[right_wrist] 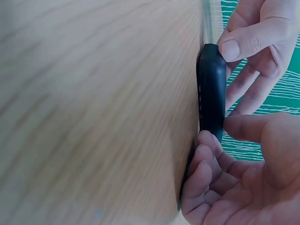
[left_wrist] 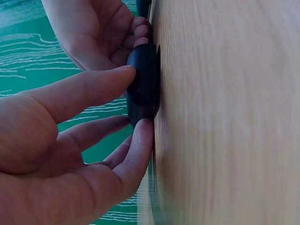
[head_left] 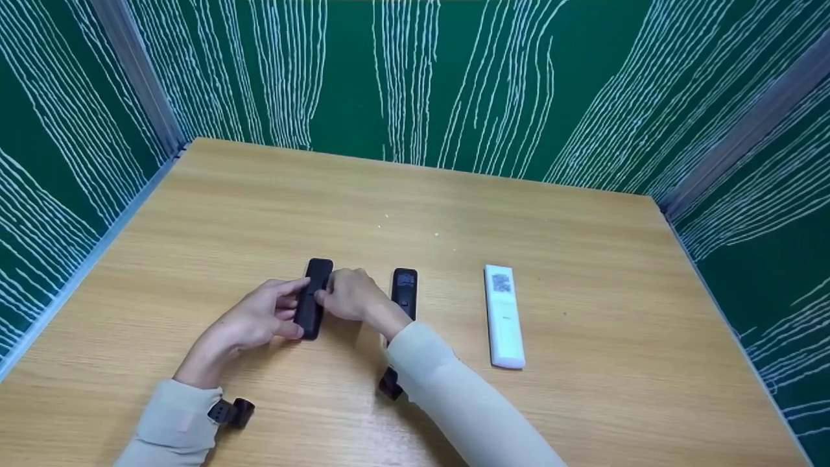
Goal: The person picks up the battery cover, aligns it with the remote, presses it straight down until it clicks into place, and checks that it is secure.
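A slim black remote control (head_left: 309, 318) lies lengthwise on the table between the two hands, a plain face with a small mark upward. My left hand (head_left: 258, 312) holds it from the left, thumb and fingertips at its edge and near end; the left wrist view shows them against the rounded end of the remote control (left_wrist: 141, 86). From the other side, my right hand (head_left: 353, 295) pinches the far half, thumb on the upper face and fingers curled by the long edge. In the right wrist view the remote control (right_wrist: 212, 93) stands close to the tabletop.
A second black remote control (head_left: 404, 285) with a code label lies right of the hands, partly covered by the right forearm. Farther right is a white remote control (head_left: 504, 324), also labelled. Small pale specks (head_left: 436, 234) dot the wooden table (head_left: 603, 272); green patterned panels (head_left: 350, 84) border it.
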Available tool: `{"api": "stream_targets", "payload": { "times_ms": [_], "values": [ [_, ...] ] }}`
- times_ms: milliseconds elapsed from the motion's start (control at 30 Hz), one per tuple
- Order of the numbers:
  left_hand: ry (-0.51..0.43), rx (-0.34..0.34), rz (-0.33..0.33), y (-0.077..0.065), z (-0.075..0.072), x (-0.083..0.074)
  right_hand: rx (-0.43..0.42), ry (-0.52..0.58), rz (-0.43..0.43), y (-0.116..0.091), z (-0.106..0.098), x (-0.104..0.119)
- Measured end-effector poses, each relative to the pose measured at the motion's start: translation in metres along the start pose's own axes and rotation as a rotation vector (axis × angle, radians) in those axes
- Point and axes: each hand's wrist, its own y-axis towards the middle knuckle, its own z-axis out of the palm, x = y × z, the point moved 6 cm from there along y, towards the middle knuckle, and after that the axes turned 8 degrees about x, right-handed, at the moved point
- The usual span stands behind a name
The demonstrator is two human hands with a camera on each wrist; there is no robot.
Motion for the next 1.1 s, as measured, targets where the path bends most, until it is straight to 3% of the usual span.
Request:
{"api": "stream_targets", "payload": {
  "times_ms": [400,1100],
  "values": [
    [0.020,0.013,0.049,0.000,0.000,-0.001,0.004,-0.042,-0.017,-0.007,0.002,0.004],
    [0.022,0.008,0.037,0.000,0.000,-0.001,0.036,-0.036,-0.021,-0.016,0.008,0.007]
  ]
}}
